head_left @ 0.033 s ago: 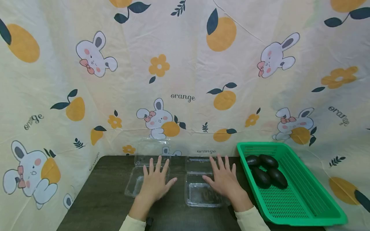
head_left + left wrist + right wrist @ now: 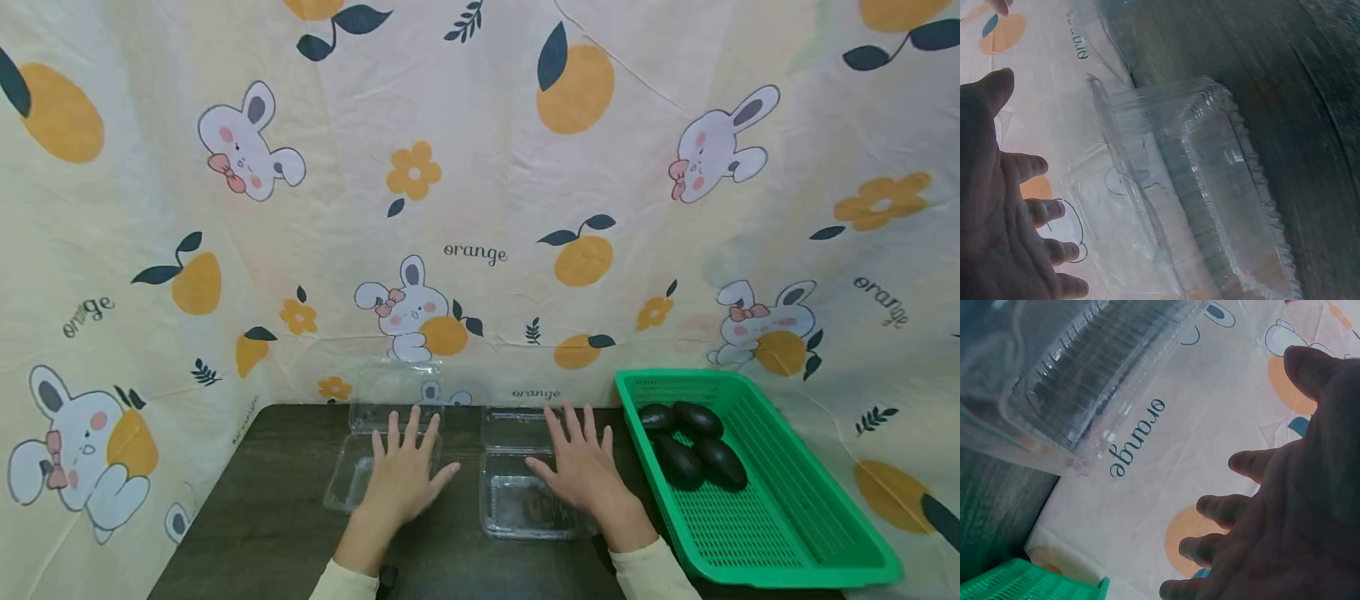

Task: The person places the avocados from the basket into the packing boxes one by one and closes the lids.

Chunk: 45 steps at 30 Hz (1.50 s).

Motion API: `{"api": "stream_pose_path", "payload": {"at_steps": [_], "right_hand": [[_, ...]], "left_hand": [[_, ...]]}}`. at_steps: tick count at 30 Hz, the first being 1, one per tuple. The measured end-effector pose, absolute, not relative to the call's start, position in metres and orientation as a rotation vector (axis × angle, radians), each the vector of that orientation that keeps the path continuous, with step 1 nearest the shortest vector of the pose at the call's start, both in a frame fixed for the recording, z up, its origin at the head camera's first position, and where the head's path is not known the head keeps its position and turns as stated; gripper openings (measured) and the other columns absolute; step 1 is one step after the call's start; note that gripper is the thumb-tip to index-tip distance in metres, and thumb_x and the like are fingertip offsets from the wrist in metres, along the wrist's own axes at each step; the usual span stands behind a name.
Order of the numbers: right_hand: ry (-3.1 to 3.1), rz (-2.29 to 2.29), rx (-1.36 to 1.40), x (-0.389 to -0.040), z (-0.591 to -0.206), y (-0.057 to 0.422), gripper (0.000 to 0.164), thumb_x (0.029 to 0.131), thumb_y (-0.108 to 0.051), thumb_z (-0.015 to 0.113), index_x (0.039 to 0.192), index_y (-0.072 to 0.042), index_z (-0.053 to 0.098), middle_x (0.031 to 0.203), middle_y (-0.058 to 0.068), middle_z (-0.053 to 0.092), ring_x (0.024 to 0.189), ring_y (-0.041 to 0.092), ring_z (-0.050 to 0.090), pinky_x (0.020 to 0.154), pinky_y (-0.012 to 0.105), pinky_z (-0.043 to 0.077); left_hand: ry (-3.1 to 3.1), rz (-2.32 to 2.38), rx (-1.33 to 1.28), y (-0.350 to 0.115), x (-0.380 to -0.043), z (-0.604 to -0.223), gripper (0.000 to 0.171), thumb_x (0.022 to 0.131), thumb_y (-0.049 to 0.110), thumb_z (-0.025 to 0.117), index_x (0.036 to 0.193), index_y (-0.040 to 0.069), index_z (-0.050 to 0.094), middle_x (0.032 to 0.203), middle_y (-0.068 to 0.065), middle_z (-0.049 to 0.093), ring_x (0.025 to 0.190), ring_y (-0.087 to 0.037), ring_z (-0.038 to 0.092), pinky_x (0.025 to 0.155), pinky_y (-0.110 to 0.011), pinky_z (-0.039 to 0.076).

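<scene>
We're looking at thin, glossy clear plastic on the containers, crimped at the rims; slatted, smooth plastic on the basket; shiny dark ovals; matt, wood-grained tabletop; creased, matt, cloth-like backdrop.

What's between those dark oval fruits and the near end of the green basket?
Only the slotted basket floor, bare from the dark oval fruits to the near rim, as the head view shows.
</scene>
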State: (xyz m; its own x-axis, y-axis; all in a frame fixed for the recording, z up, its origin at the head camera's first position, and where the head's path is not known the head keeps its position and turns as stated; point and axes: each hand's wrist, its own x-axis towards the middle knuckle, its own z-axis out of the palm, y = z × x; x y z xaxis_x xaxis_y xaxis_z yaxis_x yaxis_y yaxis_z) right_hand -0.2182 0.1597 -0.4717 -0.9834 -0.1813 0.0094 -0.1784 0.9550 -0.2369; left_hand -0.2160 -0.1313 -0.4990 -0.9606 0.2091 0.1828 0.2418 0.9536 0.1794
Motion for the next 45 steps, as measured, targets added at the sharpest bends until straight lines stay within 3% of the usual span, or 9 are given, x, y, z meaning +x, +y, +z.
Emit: {"api": "stream_pose_path", "payload": {"at_steps": [12, 29, 45], "right_hand": [[3.138, -0.349, -0.334, -0.211, -0.467, 0.169, 0.086, 0.098, -0.059, 0.060, 0.164, -0.015, 0.027, 0.170, 0.021, 0.017, 0.156, 0.052, 0.009, 0.117, 0.081, 0.012], [3.282, -0.235, -0.442, -0.196, -0.425, 0.206, 0.086, 0.096, -0.058, 0.065, 0.161, -0.010, 0.035, 0.168, 0.024, 0.023, 0.154, 0.054, 0.015, 0.115, 0.081, 0.018], [3.184, -0.415, -0.518, -0.212, -0.416, 0.260, 0.082, 0.103, -0.051, 0.059, 0.162, -0.004, 0.028, 0.168, 0.027, 0.019, 0.151, 0.057, 0.019, 0.115, 0.079, 0.021]], "left_hand": [[-2.936, -0.355, -0.363, -0.131, -0.212, -0.489, 0.082, 0.098, 0.063, 0.056, 0.162, 0.016, 0.035, 0.169, -0.021, 0.022, 0.153, -0.056, 0.014, 0.117, -0.079, 0.020], [-2.942, -0.340, -0.391, -0.145, -0.202, -0.464, 0.085, 0.099, 0.064, 0.054, 0.164, 0.016, 0.028, 0.171, -0.021, 0.016, 0.154, -0.055, 0.009, 0.118, -0.077, 0.019], [-2.905, -0.313, -0.351, -0.182, -0.202, -0.463, 0.083, 0.100, 0.057, 0.059, 0.163, 0.012, 0.030, 0.168, -0.025, 0.019, 0.153, -0.056, 0.013, 0.116, -0.078, 0.022]]}}
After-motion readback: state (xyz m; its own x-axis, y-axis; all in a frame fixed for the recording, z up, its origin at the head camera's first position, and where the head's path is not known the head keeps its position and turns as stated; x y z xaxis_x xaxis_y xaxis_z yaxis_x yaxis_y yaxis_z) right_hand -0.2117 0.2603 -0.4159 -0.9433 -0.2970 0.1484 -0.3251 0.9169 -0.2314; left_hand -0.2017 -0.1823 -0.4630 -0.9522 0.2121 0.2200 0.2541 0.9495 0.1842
